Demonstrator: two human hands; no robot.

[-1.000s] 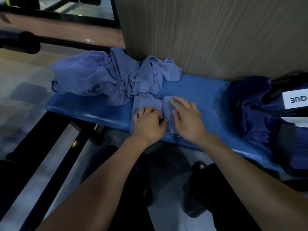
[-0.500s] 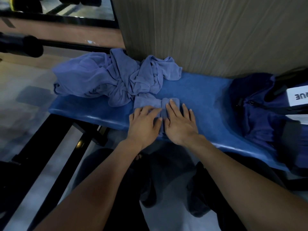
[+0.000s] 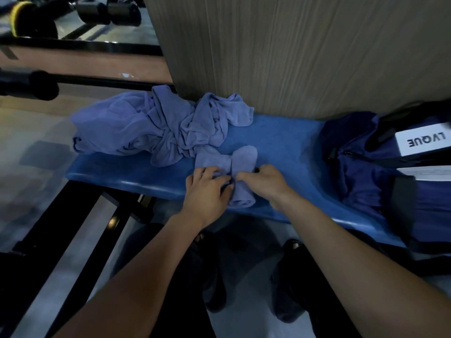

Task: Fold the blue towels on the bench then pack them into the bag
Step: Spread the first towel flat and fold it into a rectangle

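So a small folded towel (image 3: 240, 176) is laid near the front edge of the blue tabletop (image 3: 288, 147), roughly dead centre of the view. It's being gripped from both sides: the left hand (image 3: 207, 191) is curled onto its left part, fingers (image 3: 203, 172) bent down into the cloth, and the right hand (image 3: 266, 182) is closed on its right edge, with the cloth apparently pinched between thumb and fingers, though the exact hold is hidden by the knuckles. The far end of the towel is seen sticking up in two rounded lobes.

The pile of unfolded towels (image 3: 158, 128) is heaped at about 10 o'clock from the hands, touching the folded one at its far left corner. The dark blue bag (image 3: 366, 172) is parked at 3 o'clock on the same tabletop, well apart, with a white tag (image 3: 422, 142) shown on it. A wood-grain panel (image 3: 292, 52) is stood behind at 12 o'clock.
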